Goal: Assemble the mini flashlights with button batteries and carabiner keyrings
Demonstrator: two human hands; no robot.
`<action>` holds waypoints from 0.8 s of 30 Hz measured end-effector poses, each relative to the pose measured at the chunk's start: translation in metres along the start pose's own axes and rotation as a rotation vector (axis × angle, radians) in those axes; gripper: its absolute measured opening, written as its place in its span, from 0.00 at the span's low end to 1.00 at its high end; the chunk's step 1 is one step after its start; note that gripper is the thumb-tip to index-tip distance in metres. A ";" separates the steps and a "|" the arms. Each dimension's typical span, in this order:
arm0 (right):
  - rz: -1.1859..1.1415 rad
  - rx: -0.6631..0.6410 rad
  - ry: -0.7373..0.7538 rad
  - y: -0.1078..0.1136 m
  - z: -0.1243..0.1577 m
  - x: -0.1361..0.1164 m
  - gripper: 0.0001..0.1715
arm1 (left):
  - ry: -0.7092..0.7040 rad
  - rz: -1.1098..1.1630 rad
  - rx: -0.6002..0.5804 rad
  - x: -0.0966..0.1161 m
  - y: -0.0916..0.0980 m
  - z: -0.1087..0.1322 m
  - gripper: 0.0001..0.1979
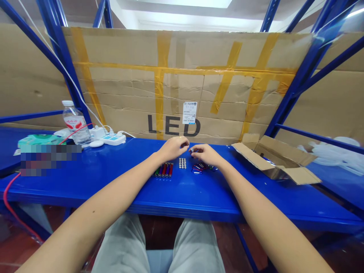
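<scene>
Both my hands reach out over a blue table point(113, 182). My left hand point(173, 147) has its fingers curled into a pinch on something too small to make out. My right hand point(205, 153) is also curled, pinching a small silvery piece near its fingertips. Below the left hand lies a row of small coloured tubes point(164, 170), red, green and purple. A tight block of small silver cylinders point(182, 163) stands between the hands. A loose heap of small red and blue parts point(200, 167) lies under my right hand.
An open cardboard box point(273, 157) sits at the right. A water bottle point(74, 123), a white power strip point(111, 138) with cables and a green tissue pack point(40, 140) stand at the left. A taped cardboard wall marked LED point(176, 87) backs the table between blue rack posts.
</scene>
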State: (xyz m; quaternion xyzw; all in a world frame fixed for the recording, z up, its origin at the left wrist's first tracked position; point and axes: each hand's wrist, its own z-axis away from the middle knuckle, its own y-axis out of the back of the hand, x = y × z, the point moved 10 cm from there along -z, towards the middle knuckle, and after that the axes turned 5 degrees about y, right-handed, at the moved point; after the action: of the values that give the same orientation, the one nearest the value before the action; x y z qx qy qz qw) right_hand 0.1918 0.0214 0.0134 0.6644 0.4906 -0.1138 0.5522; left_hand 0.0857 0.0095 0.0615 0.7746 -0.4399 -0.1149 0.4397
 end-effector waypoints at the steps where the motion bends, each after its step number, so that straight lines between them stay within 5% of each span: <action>1: -0.014 -0.004 0.002 -0.001 0.000 0.001 0.10 | -0.036 0.018 0.004 0.008 -0.001 0.000 0.07; 5: -0.048 -0.013 0.010 -0.001 -0.001 0.000 0.08 | -0.134 0.041 -0.018 0.025 -0.009 0.002 0.08; 10: -0.083 -0.013 -0.017 -0.001 0.001 -0.004 0.08 | -0.133 0.059 -0.040 0.021 -0.005 0.003 0.10; 14: -0.013 0.016 -0.020 0.004 0.001 -0.004 0.10 | -0.025 -0.068 -0.119 -0.002 0.002 0.002 0.12; 20: 0.085 0.041 0.014 0.008 0.000 -0.003 0.10 | 0.256 -0.238 -0.449 -0.064 -0.014 0.020 0.08; 24: 0.130 0.047 0.012 0.008 0.000 -0.003 0.11 | 0.274 -0.166 -0.548 -0.069 -0.022 0.026 0.09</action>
State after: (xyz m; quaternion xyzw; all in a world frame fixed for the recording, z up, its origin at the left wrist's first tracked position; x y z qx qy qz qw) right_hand 0.1969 0.0204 0.0203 0.7084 0.4469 -0.0851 0.5396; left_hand 0.0428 0.0536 0.0147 0.6688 -0.2644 -0.1593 0.6763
